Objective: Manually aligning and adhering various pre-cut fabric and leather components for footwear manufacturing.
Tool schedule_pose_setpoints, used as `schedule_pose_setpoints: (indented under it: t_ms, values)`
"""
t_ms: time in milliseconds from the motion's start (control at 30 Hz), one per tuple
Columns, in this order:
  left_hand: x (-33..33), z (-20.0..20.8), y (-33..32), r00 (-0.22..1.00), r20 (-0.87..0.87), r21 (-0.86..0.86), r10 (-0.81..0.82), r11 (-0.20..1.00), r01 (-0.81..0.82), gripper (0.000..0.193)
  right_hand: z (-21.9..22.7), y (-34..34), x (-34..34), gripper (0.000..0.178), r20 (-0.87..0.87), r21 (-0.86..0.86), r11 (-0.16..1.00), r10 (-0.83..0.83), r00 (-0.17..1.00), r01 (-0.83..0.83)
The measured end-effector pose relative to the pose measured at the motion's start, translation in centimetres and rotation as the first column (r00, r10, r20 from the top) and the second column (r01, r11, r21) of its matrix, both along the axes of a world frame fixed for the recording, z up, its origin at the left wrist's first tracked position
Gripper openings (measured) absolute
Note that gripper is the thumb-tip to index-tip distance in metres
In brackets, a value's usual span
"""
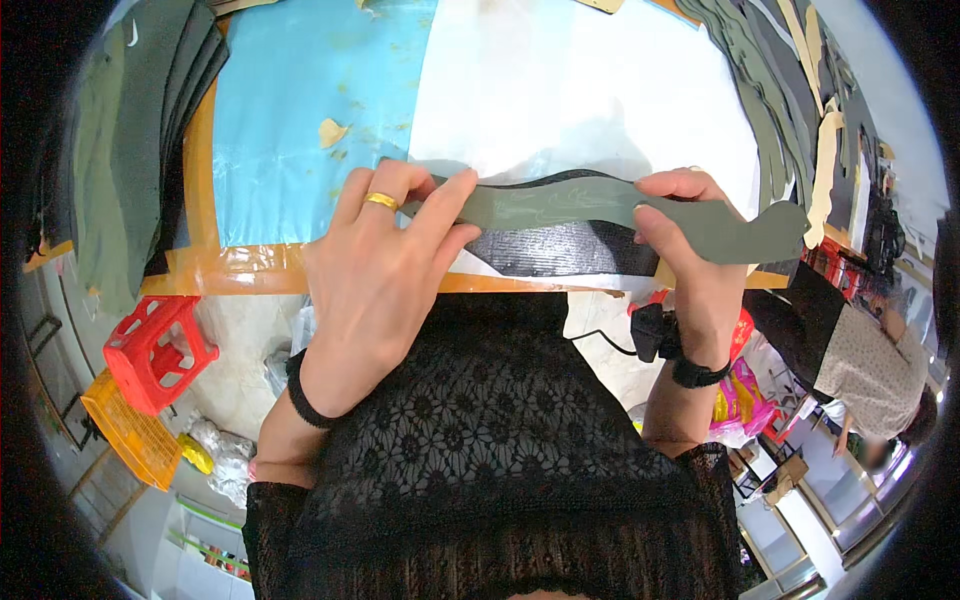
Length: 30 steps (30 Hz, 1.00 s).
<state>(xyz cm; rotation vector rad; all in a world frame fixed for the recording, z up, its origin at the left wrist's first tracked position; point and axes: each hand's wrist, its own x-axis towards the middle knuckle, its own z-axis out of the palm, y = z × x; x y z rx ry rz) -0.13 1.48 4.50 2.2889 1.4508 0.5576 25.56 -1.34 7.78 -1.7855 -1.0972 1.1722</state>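
Note:
A long wavy grey-green strip of sheet material stretches across the table's near edge between my hands. My left hand, with a gold ring, has its fingers closed on the strip's left end. My right hand pinches it between thumb and forefinger, and the wider right end lies across that palm. Under the strip a black, ribbed, shiny piece shows along the lower side, and a thin dark edge shows above. Whether the two are joined I cannot tell.
Stacked grey-green pieces lie at the table's left, with more wavy strips at the right. Blue sheeting and white sheeting cover the tabletop. A red stool and yellow crate stand lower left. Another person is at right.

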Motion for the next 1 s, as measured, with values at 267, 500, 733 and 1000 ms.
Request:
schedule_pose_setpoints:
  t_ms: [267,500,733,1000]
  values:
    - [-0.2,0.0,0.1,0.998,-0.062,0.029,-0.013,0.999,0.015,0.041,-0.7,-0.2,-1.3,0.017,0.252,0.032,0.999,0.001,0.968,-0.01]
    - [0.1,0.5,0.0,0.999,-0.053,-0.018,0.006,1.0,-0.007,0.041,-1.6,0.0,-1.1,0.016,0.298,0.061,0.997,0.033,0.954,-0.053]
    - [-0.1,0.5,0.2,0.997,-0.081,-0.002,-0.017,1.0,0.017,0.039,-2.2,0.2,-1.0,0.017,0.301,0.079,0.995,0.039,0.953,-0.065]
    - [0.0,0.5,0.4,0.998,-0.065,-0.004,-0.023,1.0,0.023,0.039,-2.5,0.3,-1.0,0.018,0.312,0.087,0.994,0.038,0.949,-0.068]
